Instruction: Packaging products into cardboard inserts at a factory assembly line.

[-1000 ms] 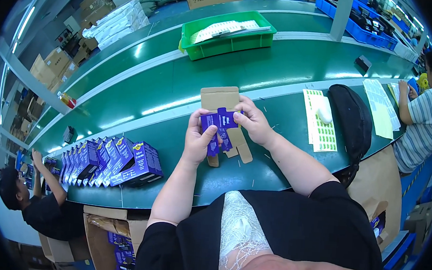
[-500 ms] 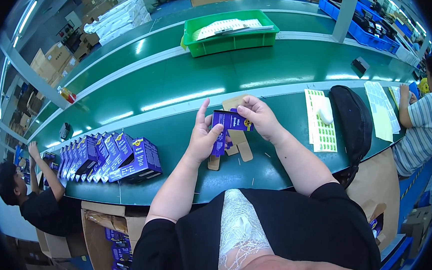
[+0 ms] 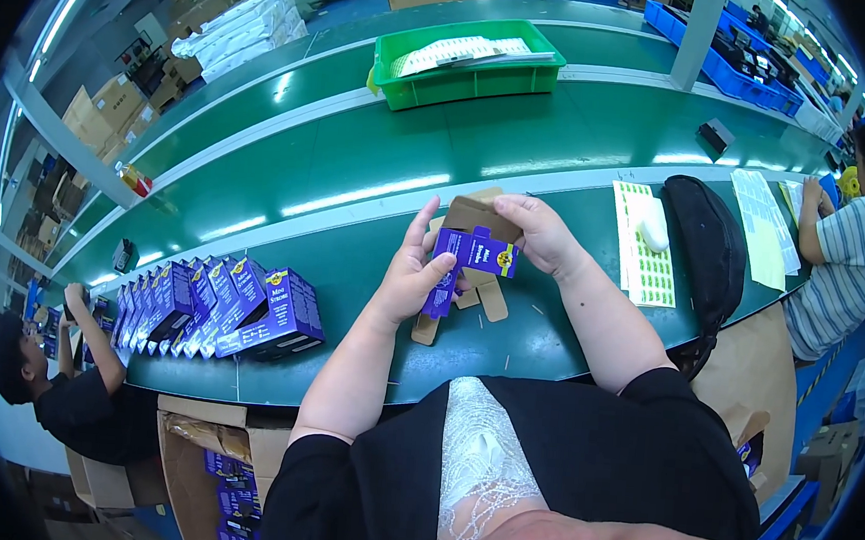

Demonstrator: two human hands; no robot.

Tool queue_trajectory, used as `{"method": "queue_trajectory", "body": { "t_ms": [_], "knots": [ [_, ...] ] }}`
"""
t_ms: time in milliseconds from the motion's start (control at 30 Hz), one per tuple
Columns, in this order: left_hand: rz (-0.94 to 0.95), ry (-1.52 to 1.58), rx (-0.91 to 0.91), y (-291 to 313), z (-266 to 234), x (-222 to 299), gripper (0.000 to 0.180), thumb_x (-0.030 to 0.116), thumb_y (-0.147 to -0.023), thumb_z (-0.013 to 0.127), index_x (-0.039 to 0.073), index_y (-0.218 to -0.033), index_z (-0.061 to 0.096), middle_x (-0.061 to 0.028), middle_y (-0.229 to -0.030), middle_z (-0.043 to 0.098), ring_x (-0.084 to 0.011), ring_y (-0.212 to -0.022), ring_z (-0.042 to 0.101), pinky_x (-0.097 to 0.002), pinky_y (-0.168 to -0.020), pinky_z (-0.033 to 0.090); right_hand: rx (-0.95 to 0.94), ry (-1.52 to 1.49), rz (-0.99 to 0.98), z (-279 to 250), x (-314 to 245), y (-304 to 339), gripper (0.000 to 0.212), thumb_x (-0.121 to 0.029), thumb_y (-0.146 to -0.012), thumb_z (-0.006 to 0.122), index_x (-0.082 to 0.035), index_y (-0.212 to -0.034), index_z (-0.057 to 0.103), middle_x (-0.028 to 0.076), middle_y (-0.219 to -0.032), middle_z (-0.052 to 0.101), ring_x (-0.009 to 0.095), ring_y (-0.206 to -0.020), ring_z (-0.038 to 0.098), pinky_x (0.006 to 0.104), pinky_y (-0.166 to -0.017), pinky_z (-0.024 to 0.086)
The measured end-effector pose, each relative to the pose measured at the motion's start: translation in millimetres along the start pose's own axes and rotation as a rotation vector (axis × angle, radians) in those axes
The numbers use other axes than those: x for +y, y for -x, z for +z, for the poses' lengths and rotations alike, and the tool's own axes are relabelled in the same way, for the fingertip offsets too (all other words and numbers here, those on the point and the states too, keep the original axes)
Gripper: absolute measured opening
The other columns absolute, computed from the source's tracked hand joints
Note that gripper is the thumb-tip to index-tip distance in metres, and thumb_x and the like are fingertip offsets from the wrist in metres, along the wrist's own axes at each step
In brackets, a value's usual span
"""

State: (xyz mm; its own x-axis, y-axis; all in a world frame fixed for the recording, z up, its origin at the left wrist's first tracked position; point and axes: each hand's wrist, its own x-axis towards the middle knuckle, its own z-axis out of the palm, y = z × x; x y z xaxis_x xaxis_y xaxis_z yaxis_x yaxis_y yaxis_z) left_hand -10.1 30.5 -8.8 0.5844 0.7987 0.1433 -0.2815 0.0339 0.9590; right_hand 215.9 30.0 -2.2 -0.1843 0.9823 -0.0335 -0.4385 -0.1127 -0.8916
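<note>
A small purple printed carton with brown cardboard flaps (image 3: 473, 258) is being held above the green work surface (image 3: 353, 254), between both hands. Its long axis is running from lower left to upper right, flaps splayed beyond the fingertips. The left hand (image 3: 414, 274) is being pressed against its near-left side, fingers extended upward. The right hand (image 3: 540, 232) is being curled over the far-right end, pinching it. Both forearms are being raised from below.

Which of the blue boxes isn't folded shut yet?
The blue box held between the left hand and right hand: its brown flaps hang open. The boxes in the row on the table are closed.
</note>
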Motion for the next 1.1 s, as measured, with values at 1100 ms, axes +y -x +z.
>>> {"method": "queue_trajectory", "body": {
  "t_ms": [1100],
  "knots": [
    [0.429,-0.801,0.251,-0.1,8.1,3.2,0.033,0.009,-0.089,0.058,0.007,-0.121,0.053,-0.0139,-0.122,0.055,-0.0288,-0.106,0.057,-0.0358,-0.093,0.045,0.058,1.044,-0.811,34.5,9.6,13.9,0.019,-0.001,-0.08,0.068,-0.002,-0.099,0.069,0.009,-0.098,0.067,0.019,-0.081,0.062,0.0291,-0.075,0.05]
  ]
}}
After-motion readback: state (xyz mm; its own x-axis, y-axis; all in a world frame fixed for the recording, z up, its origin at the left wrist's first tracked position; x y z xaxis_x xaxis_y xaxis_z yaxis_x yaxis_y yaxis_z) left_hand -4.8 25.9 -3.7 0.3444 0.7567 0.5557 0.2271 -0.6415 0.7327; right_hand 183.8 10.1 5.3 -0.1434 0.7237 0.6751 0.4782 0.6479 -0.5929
